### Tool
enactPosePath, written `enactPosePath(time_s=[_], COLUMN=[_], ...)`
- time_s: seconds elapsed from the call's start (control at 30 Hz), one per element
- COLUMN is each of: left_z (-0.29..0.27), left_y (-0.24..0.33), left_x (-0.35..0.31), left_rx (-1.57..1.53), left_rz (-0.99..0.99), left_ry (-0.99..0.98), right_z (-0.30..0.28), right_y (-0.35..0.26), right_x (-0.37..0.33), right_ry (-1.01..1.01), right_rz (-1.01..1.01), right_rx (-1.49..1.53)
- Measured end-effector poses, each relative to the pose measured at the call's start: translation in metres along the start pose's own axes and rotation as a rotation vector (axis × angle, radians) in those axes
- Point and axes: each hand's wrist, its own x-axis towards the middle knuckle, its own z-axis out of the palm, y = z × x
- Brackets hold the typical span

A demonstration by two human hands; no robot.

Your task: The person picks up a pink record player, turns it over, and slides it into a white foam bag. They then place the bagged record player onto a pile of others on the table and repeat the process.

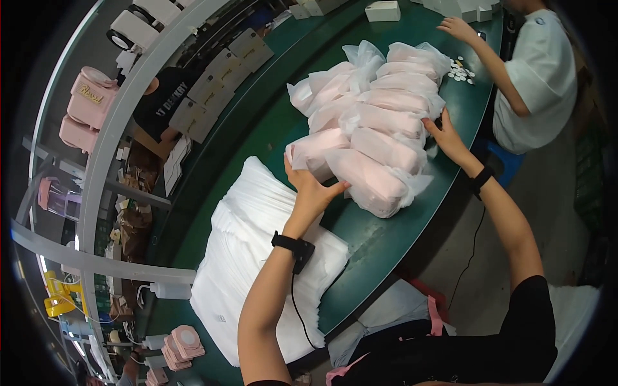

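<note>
A heap of pink items wrapped in thin white bags point(376, 122) lies on the green table point(380, 238). My left hand point(312, 190) presses against the heap's near left side, fingers spread on a bagged item. My right hand point(447, 138) rests flat against the heap's right side. Both wrists wear black bands with cables. A thick stack of flat white bags point(257, 257) lies just left of my left forearm.
Another person in a white shirt point(537, 77) works at the far right, a hand point(457, 29) near small white discs point(460, 71). White boxes point(383, 11) stand at the table's far end. Pink cases point(183, 344) and a white bottle point(167, 291) sit at lower left. A grey frame point(122, 109) runs along the left.
</note>
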Motion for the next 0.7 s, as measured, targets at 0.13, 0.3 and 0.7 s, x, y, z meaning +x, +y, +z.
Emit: enactPosePath(time_s=[0.13,0.3,0.7], left_z=[0.015,0.025,0.018], left_y=[-0.007,-0.007,-0.027], left_x=[0.036,0.060,0.045], left_rx=[-0.088,-0.187,0.067], left_rz=[0.021,0.030,0.052], left_ry=[-0.097,-0.142,0.003], right_z=[-0.018,-0.024,-0.009], right_y=[0.028,0.027,0.031], right_x=[0.024,0.044,0.019], right_ry=[-0.026,-0.069,0.055], right_rz=[-0.069,0.018,0.268], right_rx=[-0.189,-0.197,0.092])
